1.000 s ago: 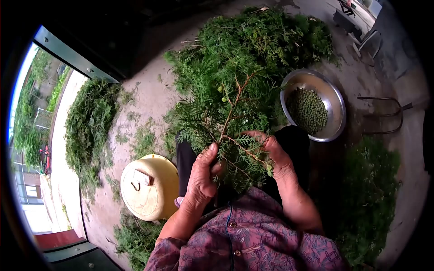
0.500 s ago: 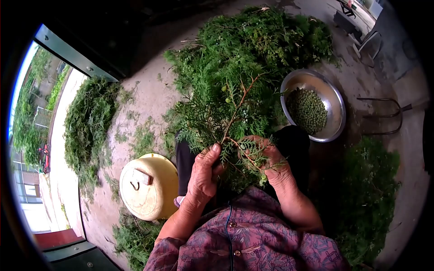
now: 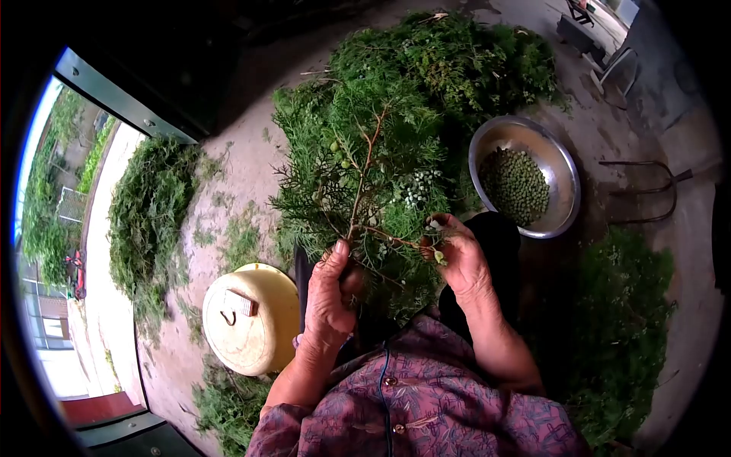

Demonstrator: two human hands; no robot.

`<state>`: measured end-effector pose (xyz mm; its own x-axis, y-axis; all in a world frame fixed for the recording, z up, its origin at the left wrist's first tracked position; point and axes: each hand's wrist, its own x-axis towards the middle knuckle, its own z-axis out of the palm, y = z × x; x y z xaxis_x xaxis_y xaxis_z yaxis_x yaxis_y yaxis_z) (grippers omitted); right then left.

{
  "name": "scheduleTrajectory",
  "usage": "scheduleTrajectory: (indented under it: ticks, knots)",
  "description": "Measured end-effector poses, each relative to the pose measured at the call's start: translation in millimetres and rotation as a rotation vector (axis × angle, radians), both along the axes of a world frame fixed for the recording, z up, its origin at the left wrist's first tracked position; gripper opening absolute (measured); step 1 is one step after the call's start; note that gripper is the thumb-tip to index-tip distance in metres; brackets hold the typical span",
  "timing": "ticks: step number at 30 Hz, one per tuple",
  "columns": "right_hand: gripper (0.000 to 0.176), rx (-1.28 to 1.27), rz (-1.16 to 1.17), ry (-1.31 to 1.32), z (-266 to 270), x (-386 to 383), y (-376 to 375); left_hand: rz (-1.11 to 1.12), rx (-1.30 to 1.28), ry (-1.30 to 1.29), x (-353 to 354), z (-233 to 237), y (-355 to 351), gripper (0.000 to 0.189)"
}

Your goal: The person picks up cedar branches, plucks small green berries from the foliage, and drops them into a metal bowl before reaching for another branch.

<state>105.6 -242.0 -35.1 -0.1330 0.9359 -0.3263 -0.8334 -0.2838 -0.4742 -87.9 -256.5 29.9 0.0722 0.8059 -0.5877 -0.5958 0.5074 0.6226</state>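
One feathery green branch (image 3: pixel 368 156) with a reddish-brown stem rises from the closed left grip (image 3: pixel 326 293). The right grip (image 3: pixel 463 263) apparently pinches a side twig (image 3: pixel 392 238), beside a pale green cone (image 3: pixel 439 258).

The left hand (image 3: pixel 327 293) and its branch (image 3: pixel 364 171) have shifted leftward

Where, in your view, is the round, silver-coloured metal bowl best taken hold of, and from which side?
I would grip the round, silver-coloured metal bowl by its right rim, bringing the right hand in from the right. The exposed lip there should suit fingers outside and thumb inside. Piled green branches crowd its left, while the small green cones lie below the rim.
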Motion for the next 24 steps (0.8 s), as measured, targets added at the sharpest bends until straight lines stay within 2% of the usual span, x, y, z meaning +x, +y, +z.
scheduleTrajectory:
  ticks: [6,9,12,15,18,19,22,24]
  knots:
    - [0.045,0.135,0.155,0.073,-7.4,6.6,-2.3,0.005,-0.035,-0.052,-4.4,-3.8,1.8,0.027]
    - [0.046,0.185,0.177,0.036,4.8,4.6,-6.6,-0.017,-0.036,-0.057,-3.4,-4.9,1.0,0.026]
    - [0.042,0.131,0.192,-0.11,11.6,3.0,-9.7,-0.001,-0.035,-0.042,-1.6,-3.5,0.9,0.025]
    - [0.033,0.207,0.23,-0.133,1.0,3.0,-8.5,0.004,-0.012,-0.063,-1.8,-4.3,0.4,0.025]
    - [0.027,0.215,0.192,-0.312,4.2,-2.4,-11.3,0.01,0.0,-0.047,-1.6,-7.8,0.6,0.025]
    - [0.019,0.253,0.131,-0.304,9.3,-6.9,-12.4,0.019,0.004,-0.053,-2.6,-10.1,0.2,0.024]
    - [0.013,0.169,0.009,-0.347,6.6,-11.1,-11.0,0.032,0.006,-0.038,-3.1,-11.5,-2.1,0.022]
    - [0.009,0.122,-0.096,-0.52,0.9,-14.1,-9.5,0.022,-0.006,0.016,2.7,-4.2,-6.1,0.021]
